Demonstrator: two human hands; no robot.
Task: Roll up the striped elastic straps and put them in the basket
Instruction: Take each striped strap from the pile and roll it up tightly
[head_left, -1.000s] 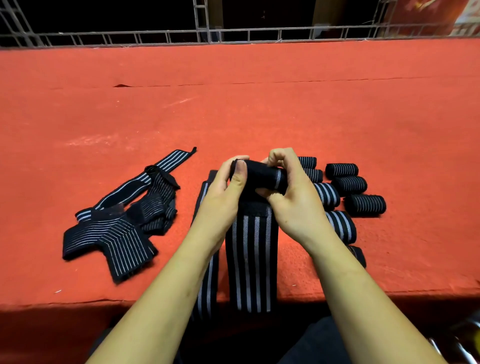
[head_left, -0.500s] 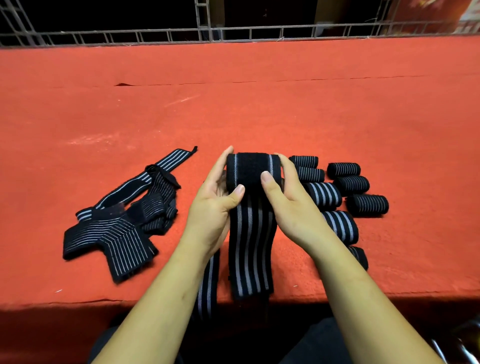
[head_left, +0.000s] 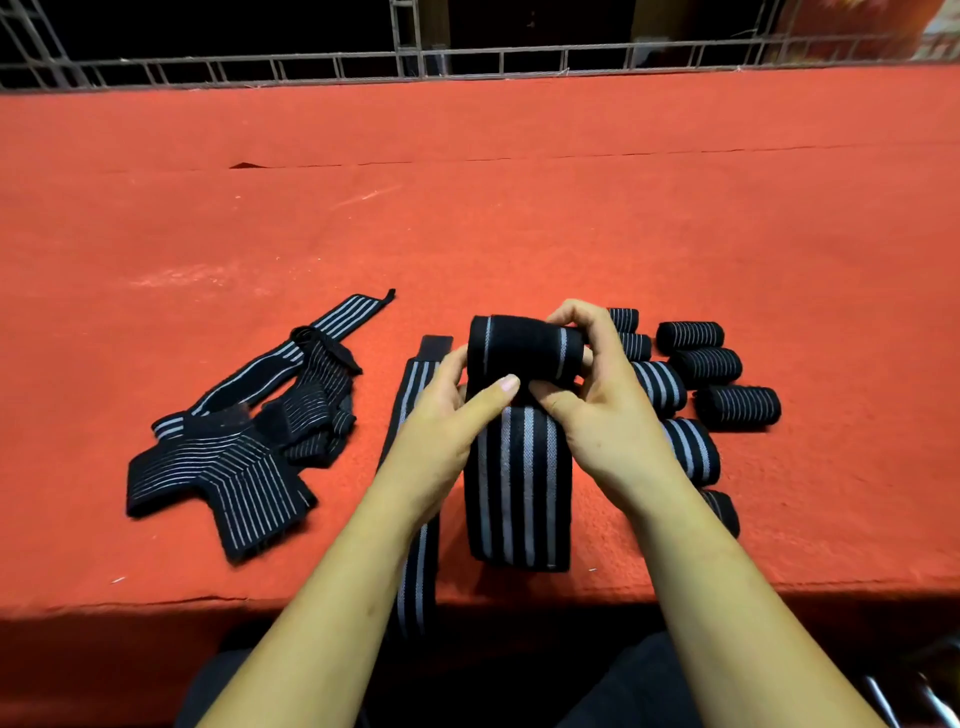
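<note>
— What is the setting?
— A red-covered worktop (head_left: 519, 218) fills most of the frame, with a grey metal railing (head_left: 467, 57) along its far edge at the top and darkness behind it.

— And the strap being worked on?
— At the centre, a black strap with grey stripes (head_left: 519, 467) lies lengthwise toward the near edge of the worktop. Its far end is wound into a roll (head_left: 519, 345), lifted a little above the flat part.

— How do the hands stand?
— The left hand (head_left: 447, 415) grips the roll's left end, thumb laid across the front. The right hand (head_left: 597, 395) curls over the roll's right end, fingers on top and thumb pressed under it. Both are closed on the roll.

— What lies around it?
— Just left of it a second flat strap (head_left: 415, 519) runs over the near edge of the worktop. To the right, partly behind the right hand, finished rolls (head_left: 717, 374) sit close together in a cluster. At centre left is a loose pile of unrolled straps (head_left: 244, 441), one end stretching toward the upper left.

— The basket?
— I cannot see one.
</note>
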